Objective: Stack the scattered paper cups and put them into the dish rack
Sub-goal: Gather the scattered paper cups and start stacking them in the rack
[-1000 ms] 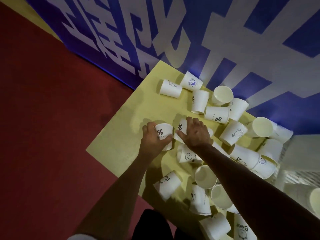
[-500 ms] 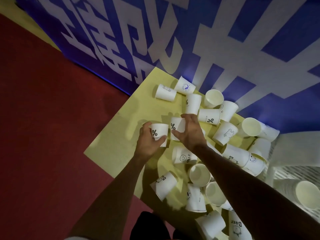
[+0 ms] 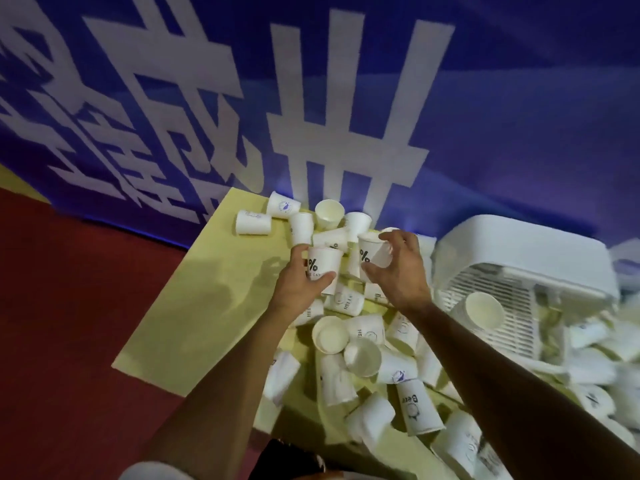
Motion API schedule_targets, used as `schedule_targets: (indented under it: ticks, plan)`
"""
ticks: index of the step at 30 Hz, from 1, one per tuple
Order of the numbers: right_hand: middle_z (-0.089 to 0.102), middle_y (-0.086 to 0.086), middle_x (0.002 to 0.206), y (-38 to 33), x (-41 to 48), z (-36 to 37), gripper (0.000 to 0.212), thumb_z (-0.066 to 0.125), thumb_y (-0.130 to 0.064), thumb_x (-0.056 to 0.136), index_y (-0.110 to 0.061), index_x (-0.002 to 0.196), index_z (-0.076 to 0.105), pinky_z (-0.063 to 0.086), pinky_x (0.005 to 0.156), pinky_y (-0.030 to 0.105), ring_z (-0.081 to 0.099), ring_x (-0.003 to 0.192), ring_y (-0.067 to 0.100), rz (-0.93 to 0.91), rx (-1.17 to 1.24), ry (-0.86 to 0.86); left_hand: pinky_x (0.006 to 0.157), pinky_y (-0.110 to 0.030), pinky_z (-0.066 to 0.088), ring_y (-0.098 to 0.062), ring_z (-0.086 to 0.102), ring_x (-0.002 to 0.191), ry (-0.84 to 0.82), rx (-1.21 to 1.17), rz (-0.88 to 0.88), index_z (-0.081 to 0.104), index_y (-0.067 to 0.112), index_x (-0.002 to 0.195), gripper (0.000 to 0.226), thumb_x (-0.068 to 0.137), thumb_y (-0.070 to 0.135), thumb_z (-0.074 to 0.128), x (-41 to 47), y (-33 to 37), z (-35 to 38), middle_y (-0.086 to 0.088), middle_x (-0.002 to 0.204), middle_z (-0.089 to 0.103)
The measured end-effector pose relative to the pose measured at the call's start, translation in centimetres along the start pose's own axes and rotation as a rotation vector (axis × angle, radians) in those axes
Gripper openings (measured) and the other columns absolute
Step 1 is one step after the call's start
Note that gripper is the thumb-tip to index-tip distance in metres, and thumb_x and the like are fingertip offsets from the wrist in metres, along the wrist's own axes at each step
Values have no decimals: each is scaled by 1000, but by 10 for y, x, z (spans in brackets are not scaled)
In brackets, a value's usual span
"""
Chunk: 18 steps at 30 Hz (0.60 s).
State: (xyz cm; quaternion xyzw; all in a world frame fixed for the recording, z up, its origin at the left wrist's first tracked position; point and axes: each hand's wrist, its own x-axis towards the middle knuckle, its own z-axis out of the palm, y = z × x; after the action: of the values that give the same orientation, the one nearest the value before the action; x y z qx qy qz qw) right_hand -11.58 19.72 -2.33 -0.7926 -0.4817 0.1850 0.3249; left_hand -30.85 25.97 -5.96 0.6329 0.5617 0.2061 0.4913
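- Left hand point(image 3: 300, 286): is gripping a white paper cup with a percent sign point(image 3: 322, 269), thumb curling round the near side and fingers wrapping the far side; the cup is being held upright, above the yellow table point(image 3: 207, 289) and clear of the pile
- Right hand point(image 3: 399, 271): is pinching a second percent-sign cup point(image 3: 373, 251) between thumb below and curled fingers over its rim; this cup is tilting, its mouth facing up and away from the person
- The two held cups are sitting just beside each other with a narrow gap between them; whether they are touching cannot be told
- Scattered cups point(image 3: 330, 335): many white paper cups are lying across the right half of the table, most on their sides, a few showing their mouths, several bearing small printed marks; more are spilling off to the far right, blurred
- Dish rack point(image 3: 519, 258): white, slatted, is standing at the right of the table, near the right hand
- Cup in the rack point(image 3: 483, 311): is lying on its side on the slats, mouth toward the camera; single cup or stack cannot be told
- Banner point(image 3: 519, 98): blue with large white characters, is hanging behind the table
- Floor point(image 3: 69, 323): red, is showing to the left of the table
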Motion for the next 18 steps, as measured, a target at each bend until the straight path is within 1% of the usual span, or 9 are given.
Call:
schedule_targets:
  ticks: [2,4,6,8,10,12,14,16,18]
  plan:
    - [40,0,141,17,-11,-27,61,82,-29,77,-21,131,53,45,104,31,49,119,17,13,0,34,86,-46,57,-20,66,96,-45,5,23,33,32,139,77,78,42,79,-8,17,21,2,110,64]
    - [40,1,141,34,-21,-52,61,82,-29,77,-20,131,53,47,104,37,50,120,20,24,-3,71,83,-49,58,-20,67,95,-80,10,34,32,39,136,80,72,50,78,-16,29,45,2,108,65]
    - [39,2,143,51,-34,-76,62,81,-31,78,-19,132,53,45,105,34,49,122,21,42,-9,99,84,-49,58,-20,67,94,-123,41,58,31,39,134,79,71,51,78,-25,40,70,2,108,66]
    - [37,3,146,68,-47,-98,63,79,-33,80,-18,134,51,40,102,25,46,126,20,42,-24,134,87,-48,57,-20,66,98,-161,59,77,31,36,136,80,74,47,80,-34,51,94,0,115,64]
    - [35,3,147,85,-58,-118,64,79,-32,81,-16,135,49,36,100,22,44,127,19,31,-38,182,90,-45,56,-18,64,100,-193,53,95,31,33,139,82,75,43,82,-41,61,116,-1,122,59]
    - [35,4,146,101,-67,-134,64,79,-32,81,-15,134,49,35,99,21,44,127,19,22,-55,218,92,-42,55,-17,63,102,-223,60,108,31,29,143,84,77,39,82,-47,68,134,0,126,56]
    - [36,4,145,116,-74,-144,64,79,-34,80,-14,133,49,40,100,26,45,127,20,9,-86,240,93,-40,55,-17,62,104,-250,73,108,31,27,145,87,76,38,83,-55,76,147,3,125,54]
    - [37,4,145,130,-80,-150,63,79,-34,81,-14,132,49,47,98,33,46,126,21,-12,-108,249,89,-43,58,-17,62,105,-268,84,100,34,30,142,88,72,40,85,-62,82,155,6,124,55]
    - [38,6,145,143,-84,-152,61,79,-33,81,-12,131,50,51,93,36,48,124,23,-16,-125,246,78,-47,62,-17,63,104,-275,76,76,39,33,138,90,62,46,85,-66,84,160,7,123,57]
